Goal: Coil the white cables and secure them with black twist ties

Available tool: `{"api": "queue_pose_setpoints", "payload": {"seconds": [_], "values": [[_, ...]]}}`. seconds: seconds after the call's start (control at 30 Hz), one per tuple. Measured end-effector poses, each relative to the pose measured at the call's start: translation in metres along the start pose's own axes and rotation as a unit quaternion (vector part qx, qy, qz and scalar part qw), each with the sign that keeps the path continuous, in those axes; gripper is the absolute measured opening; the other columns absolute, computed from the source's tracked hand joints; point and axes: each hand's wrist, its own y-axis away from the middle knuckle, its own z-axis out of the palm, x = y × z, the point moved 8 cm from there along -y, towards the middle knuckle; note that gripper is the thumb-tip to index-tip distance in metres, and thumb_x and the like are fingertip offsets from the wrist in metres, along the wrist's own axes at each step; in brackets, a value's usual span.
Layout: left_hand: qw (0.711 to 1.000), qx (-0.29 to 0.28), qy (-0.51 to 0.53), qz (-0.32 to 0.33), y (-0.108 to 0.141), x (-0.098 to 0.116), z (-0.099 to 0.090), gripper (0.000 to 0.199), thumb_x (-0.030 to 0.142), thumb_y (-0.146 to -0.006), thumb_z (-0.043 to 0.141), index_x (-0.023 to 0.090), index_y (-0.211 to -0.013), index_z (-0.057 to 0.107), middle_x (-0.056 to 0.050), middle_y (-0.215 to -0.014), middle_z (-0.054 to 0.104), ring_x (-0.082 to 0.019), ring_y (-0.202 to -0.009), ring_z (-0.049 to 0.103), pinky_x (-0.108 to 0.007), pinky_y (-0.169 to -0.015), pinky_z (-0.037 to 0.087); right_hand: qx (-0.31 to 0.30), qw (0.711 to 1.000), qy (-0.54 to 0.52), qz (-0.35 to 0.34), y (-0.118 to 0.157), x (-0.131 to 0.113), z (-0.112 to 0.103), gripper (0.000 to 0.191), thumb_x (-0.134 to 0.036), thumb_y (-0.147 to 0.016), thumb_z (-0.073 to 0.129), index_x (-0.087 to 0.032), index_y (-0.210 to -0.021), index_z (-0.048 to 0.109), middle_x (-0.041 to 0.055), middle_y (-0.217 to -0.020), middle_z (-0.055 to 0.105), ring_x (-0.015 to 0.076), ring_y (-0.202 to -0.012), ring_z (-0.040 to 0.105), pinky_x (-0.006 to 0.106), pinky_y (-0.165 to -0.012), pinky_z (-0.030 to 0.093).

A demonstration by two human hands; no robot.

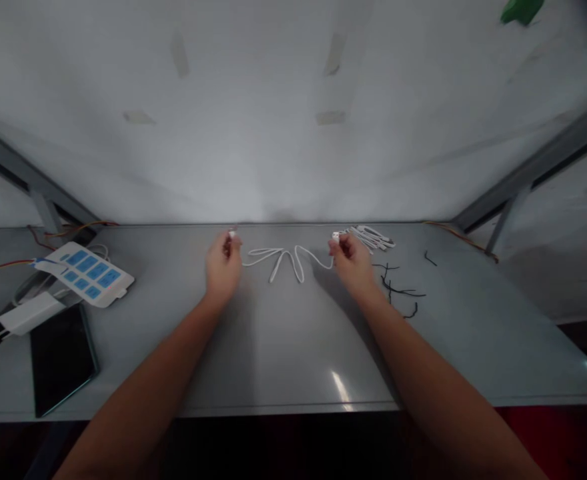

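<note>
A white charging cable (301, 270) lies in loose zigzag bends on the grey table between my hands. My left hand (223, 263) is closed on one end of it, with a small white connector showing above the fingers. The other end is pinched in my right hand (351, 260), where a white plug sticks up past the thumb. Just behind my right hand rests a bundle of white cables (373, 237), partly hidden by the fingers. Several short black ties (398, 290) are scattered to the right of my right wrist.
At the left stand a white power strip (93, 270) with blue sockets, a white charger (36, 313) and a dark phone or tablet (63, 360) near the table's front edge. A pale wall (253, 147) rises behind the table (293, 360), and metal rails flank both sides.
</note>
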Motion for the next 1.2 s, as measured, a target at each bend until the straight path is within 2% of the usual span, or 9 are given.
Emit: {"api": "queue_pose_setpoints", "payload": {"seconds": [0.1, 0.2, 0.37, 0.57, 0.67, 0.8, 0.9, 1.03, 1.2], "values": [[0.979, 0.048, -0.190, -0.060, -0.016, -0.017, -0.026, 0.038, 0.035, -0.104, 0.039, 0.015, -0.117, 0.069, -0.011, -0.087, 0.071, -0.024, -0.083, 0.068, -0.033, -0.076, 0.050, 0.014, 0.997, 0.010, 0.078, -0.008, 0.017, -0.012, 0.025, -0.044, -0.086, 0.065, -0.025, -0.077, 0.052, -0.0017, -0.064, 0.058, 0.0157, -0.053, 0.052, 0.030, -0.053, 0.044], [0.950, -0.011, -0.299, -0.087, -0.019, -0.027, -0.023, 0.034, 0.027, -0.101, 0.042, 0.011, -0.110, 0.070, -0.017, -0.093, 0.072, -0.030, -0.092, 0.069, -0.039, -0.084, 0.050, -0.058, 0.980, 0.012, 0.190, -0.001, 0.030, 0.001, 0.022, -0.034, -0.086, 0.067, -0.025, -0.075, 0.051, -0.0029, -0.056, 0.057, 0.0148, -0.043, 0.051, 0.028, -0.042, 0.042], [0.910, -0.153, -0.385, -0.022, 0.011, -0.007, 0.026, 0.035, 0.023, -0.101, 0.038, 0.009, -0.103, 0.070, -0.021, -0.109, 0.070, -0.031, -0.103, 0.066, -0.039, -0.091, 0.049, -0.236, 0.926, -0.054, 0.290, 0.035, 0.023, 0.048, 0.013, -0.018, -0.086, 0.067, -0.021, -0.087, 0.055, -0.0007, -0.055, 0.064, 0.0186, -0.044, 0.064, 0.029, -0.047, 0.053], [0.925, -0.297, -0.234, 0.037, 0.070, 0.036, 0.078, 0.036, 0.026, -0.106, 0.031, 0.017, -0.093, 0.064, -0.013, -0.093, 0.069, -0.024, -0.086, 0.064, -0.035, -0.080, 0.046, -0.315, 0.889, -0.152, 0.294, 0.069, 0.006, 0.086, 0.039, -0.012, -0.078, 0.074, -0.021, -0.110, 0.052, 0.0005, -0.074, 0.073, 0.0210, -0.059, 0.073, 0.036, -0.060, 0.063], [0.943, -0.286, -0.165, 0.049, 0.082, 0.047, 0.082, 0.036, 0.030, -0.107, 0.029, 0.018, -0.094, 0.060, -0.011, -0.094, 0.067, -0.022, -0.086, 0.062, -0.035, -0.079, 0.045, -0.331, 0.874, -0.219, 0.280, 0.075, -0.001, 0.098, 0.038, -0.015, -0.075, 0.075, -0.021, -0.107, 0.056, 0.0003, -0.082, 0.073, 0.0192, -0.065, 0.072, 0.035, -0.061, 0.064], [0.967, -0.233, -0.091, 0.039, 0.078, 0.050, 0.075, 0.035, 0.034, -0.109, 0.028, 0.019, -0.098, 0.057, -0.010, -0.100, 0.065, -0.021, -0.091, 0.060, -0.033, -0.081, 0.044, -0.287, 0.861, -0.311, 0.282, 0.069, -0.002, 0.100, 0.023, -0.032, -0.083, 0.070, -0.021, -0.099, 0.059, 0.0002, -0.078, 0.071, 0.0182, -0.066, 0.070, 0.033, -0.059, 0.063], [0.971, -0.233, -0.059, 0.003, 0.073, 0.046, 0.073, 0.034, 0.036, -0.109, 0.029, 0.019, -0.102, 0.058, -0.006, -0.090, 0.065, -0.019, -0.081, 0.059, -0.031, -0.074, 0.042, -0.264, 0.874, -0.322, 0.252, 0.061, -0.002, 0.096, 0.029, -0.047, -0.087, 0.071, -0.022, -0.095, 0.058, 0.0008, -0.077, 0.071, 0.0181, -0.065, 0.070, 0.034, -0.058, 0.063], [0.977, -0.207, -0.038, -0.036, 0.064, 0.035, 0.070, 0.031, 0.036, -0.108, 0.035, 0.020, -0.108, 0.061, -0.002, -0.083, 0.066, -0.017, -0.073, 0.059, -0.028, -0.068, 0.039, -0.242, 0.893, -0.306, 0.225, 0.055, 0.001, 0.091, 0.039, -0.052, -0.082, 0.079, -0.021, -0.093, 0.060, 0.0012, -0.078, 0.072, 0.0173, -0.065, 0.070, 0.034, -0.061, 0.064], [0.983, -0.180, -0.001, -0.037, 0.056, 0.025, 0.069, 0.032, 0.042, -0.105, 0.041, 0.021, -0.111, 0.066, -0.001, -0.083, 0.069, -0.016, -0.072, 0.062, -0.026, -0.067, 0.042, -0.235, 0.886, -0.320, 0.239, 0.053, 0.004, 0.090, 0.039, -0.056, -0.085, 0.076, -0.020, -0.084, 0.059, 0.0021, -0.076, 0.070, 0.0179, -0.068, 0.070, 0.035, -0.063, 0.065]]}}
